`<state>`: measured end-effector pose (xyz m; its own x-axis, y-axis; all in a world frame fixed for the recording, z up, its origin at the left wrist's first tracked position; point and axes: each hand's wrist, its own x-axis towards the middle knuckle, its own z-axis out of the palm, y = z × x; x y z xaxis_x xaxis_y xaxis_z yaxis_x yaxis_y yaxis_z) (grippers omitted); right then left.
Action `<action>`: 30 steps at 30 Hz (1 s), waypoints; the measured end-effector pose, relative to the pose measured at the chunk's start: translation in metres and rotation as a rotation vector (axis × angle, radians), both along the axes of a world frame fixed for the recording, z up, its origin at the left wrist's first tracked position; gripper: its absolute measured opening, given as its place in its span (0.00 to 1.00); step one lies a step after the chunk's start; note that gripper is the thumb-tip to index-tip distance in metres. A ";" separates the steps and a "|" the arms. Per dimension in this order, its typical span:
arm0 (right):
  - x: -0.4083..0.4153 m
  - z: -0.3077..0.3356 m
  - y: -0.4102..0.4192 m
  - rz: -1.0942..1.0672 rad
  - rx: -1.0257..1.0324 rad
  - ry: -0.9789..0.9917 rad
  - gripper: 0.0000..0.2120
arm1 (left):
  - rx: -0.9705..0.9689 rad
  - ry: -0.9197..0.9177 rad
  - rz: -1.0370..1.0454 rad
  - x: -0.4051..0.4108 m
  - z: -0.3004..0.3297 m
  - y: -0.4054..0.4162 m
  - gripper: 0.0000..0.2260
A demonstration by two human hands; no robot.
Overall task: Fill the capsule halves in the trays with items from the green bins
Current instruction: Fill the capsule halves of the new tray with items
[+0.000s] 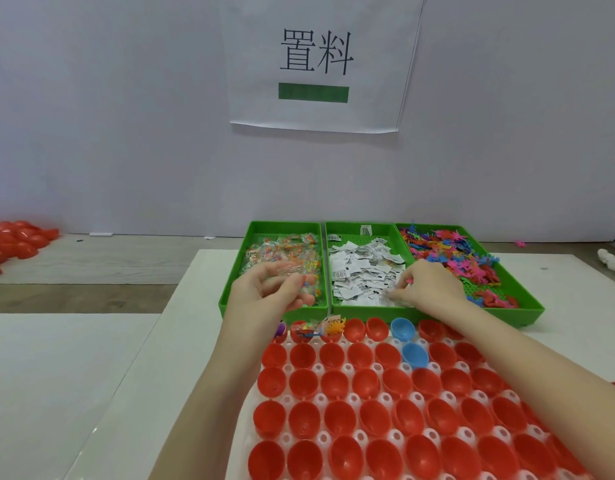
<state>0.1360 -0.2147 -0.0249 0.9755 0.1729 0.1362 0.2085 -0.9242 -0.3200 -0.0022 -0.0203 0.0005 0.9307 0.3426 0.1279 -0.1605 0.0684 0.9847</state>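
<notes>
Three green bins stand side by side: the left bin [250, 237] holds clear packets of coloured beads, the middle bin [347, 233] white paper slips, the right bin [531, 303] small pink, blue and orange figures. My left hand [264, 292] hovers over the left bin and grips a clear bead packet [292, 275]. My right hand [427, 287] reaches into the middle bin's front right corner, pinching a paper slip [391, 296] with a pink piece held in the fingers. Below lies a white tray [354, 398] of red capsule halves [337, 415]; two are blue [403, 329]. A few back-row halves [330, 329] hold items.
A pile of red capsule halves [18, 244] lies at the far left on the wooden bench. A paper sign [320, 64] hangs on the wall behind the bins. White crumpled material [612, 259] sits at the right edge. A white mat [195, 306] lies under bins and tray.
</notes>
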 end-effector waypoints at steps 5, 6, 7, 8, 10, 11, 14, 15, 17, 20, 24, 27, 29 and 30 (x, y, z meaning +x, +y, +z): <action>-0.018 0.031 0.007 0.101 0.717 0.110 0.06 | -0.045 0.006 -0.077 -0.001 -0.005 -0.009 0.04; -0.026 0.041 0.009 0.174 0.816 0.189 0.06 | -0.069 0.007 -0.078 -0.001 -0.005 -0.012 0.03; -0.034 0.050 0.010 0.260 0.852 0.255 0.06 | -0.086 0.012 -0.083 -0.001 -0.006 -0.015 0.03; -0.041 0.057 0.011 0.348 0.844 0.296 0.06 | -0.095 0.023 -0.094 -0.001 -0.007 -0.017 0.02; -0.054 0.068 0.014 0.482 0.776 0.313 0.03 | -0.105 0.063 -0.142 0.000 -0.008 -0.022 0.03; -0.057 0.072 0.015 0.520 0.749 0.308 0.03 | -0.116 0.097 -0.176 0.001 -0.007 -0.024 0.05; -0.065 0.077 0.019 0.530 0.653 0.273 0.05 | -0.261 0.191 -0.277 0.001 -0.001 -0.028 0.12; -0.067 0.078 0.020 0.516 0.589 0.246 0.05 | -0.315 0.202 -0.303 0.001 0.001 -0.028 0.14; -0.069 0.078 0.023 0.491 0.487 0.199 0.06 | -0.289 0.201 -0.363 -0.001 0.005 -0.027 0.17; -0.074 0.079 0.022 0.540 0.462 0.164 0.06 | -0.080 0.166 -0.361 -0.005 0.006 -0.028 0.07; -0.079 0.081 0.019 0.533 0.516 0.157 0.27 | -0.063 0.166 -0.235 -0.004 0.006 -0.029 0.05; -0.078 0.078 0.020 0.421 0.856 0.415 0.21 | -0.086 0.167 -0.219 -0.004 0.007 -0.030 0.05; -0.080 0.079 0.020 0.399 1.056 0.501 0.13 | -0.098 0.159 -0.231 -0.004 0.007 -0.031 0.05; -0.080 0.078 0.019 0.405 1.106 0.509 0.13 | -0.106 0.154 -0.234 -0.004 0.007 -0.032 0.05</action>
